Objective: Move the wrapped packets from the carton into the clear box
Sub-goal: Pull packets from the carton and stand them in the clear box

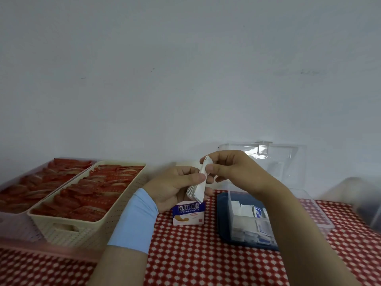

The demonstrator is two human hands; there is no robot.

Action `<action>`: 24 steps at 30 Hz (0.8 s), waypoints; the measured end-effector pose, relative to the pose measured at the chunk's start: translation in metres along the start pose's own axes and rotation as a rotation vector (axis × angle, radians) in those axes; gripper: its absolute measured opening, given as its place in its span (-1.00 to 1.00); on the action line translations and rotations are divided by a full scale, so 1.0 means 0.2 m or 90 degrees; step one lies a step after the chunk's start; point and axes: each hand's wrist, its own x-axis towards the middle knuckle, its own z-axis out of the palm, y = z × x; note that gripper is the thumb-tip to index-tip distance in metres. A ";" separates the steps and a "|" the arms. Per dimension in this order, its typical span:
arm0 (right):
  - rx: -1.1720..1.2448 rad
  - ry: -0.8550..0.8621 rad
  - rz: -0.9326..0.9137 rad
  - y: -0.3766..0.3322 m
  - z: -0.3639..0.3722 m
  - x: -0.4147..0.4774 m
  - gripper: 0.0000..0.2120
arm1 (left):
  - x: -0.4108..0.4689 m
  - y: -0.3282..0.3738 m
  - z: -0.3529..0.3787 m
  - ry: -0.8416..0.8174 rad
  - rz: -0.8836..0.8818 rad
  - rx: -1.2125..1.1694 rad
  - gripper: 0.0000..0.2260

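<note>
From my seat I see both hands raised over the table (195, 254), meeting on one stack of wrapped packets (196, 189). The left hand (173, 187) grips the lower part of the stack, its fingers (194, 178) curled round it with the thumb across the front. The right hand (233, 168) pinches the top of the stack from the other side, thumb and forefinger closed on the white wrapping. The stack stands nearly upright between the two sets of fingers, fanned a little at its lower end. Directly below the left fingers stands the carton (189, 213), blue and white, upright on the red patterned cloth, clear of the stack. Below and to the right of the right fingers is the clear box (231, 223), set on a dark blue tray (222, 221); white and blue packets already lie inside it. Its clear lid (278, 159) stands open behind the right hand. Far to the left of the left fingers sits a cream basket (86, 234) filled with red wrappers. A light blue band (134, 221) wraps the left wrist.
</note>
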 end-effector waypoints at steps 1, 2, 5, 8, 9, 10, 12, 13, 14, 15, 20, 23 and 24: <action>-0.019 -0.009 0.004 0.00 -0.03 -0.01 -0.88 | 0.00 0.00 0.02 -0.009 -0.002 0.010 -0.69; -0.038 -0.020 0.009 -0.01 -0.06 -0.03 -0.90 | 0.00 -0.01 0.05 -0.018 -0.001 0.021 -0.71; -0.083 -0.050 0.019 -0.03 -0.16 -0.10 -0.93 | 0.02 -0.02 0.15 -0.048 0.008 0.021 -0.72; -0.135 -0.042 0.030 -0.05 -0.28 -0.16 -0.93 | 0.05 -0.03 0.27 0.004 0.034 0.088 -0.76; -0.150 -0.027 0.036 -0.05 -0.33 -0.18 -0.93 | 0.06 -0.03 0.32 0.055 0.057 0.172 -0.81; -0.164 -0.010 0.043 -0.05 -0.37 -0.20 -0.93 | 0.07 -0.02 0.37 0.106 0.084 0.272 -0.85; -0.197 0.021 0.060 -0.05 -0.44 -0.24 -0.94 | 0.10 -0.02 0.46 0.149 0.122 0.395 -0.91; -0.218 0.032 0.070 -0.05 -0.47 -0.25 -0.94 | 0.12 -0.02 0.51 0.151 0.128 0.418 -0.92; -0.239 0.039 0.081 -0.05 -0.50 -0.28 -0.94 | 0.14 -0.03 0.56 0.150 0.129 0.436 -0.92; -0.255 0.042 0.090 -0.05 -0.53 -0.29 -0.94 | 0.16 -0.04 0.59 0.155 0.132 0.458 -0.93; -0.294 0.019 0.145 -0.03 -0.65 -0.36 -0.93 | 0.27 -0.08 0.69 0.154 0.136 0.518 -0.95; -0.337 0.015 0.166 -0.01 -0.68 -0.37 -0.93 | 0.31 -0.13 0.73 0.137 0.136 0.516 -0.96; -0.334 0.015 0.173 0.00 -0.69 -0.37 -0.92 | 0.32 -0.15 0.74 0.135 0.133 0.504 -0.96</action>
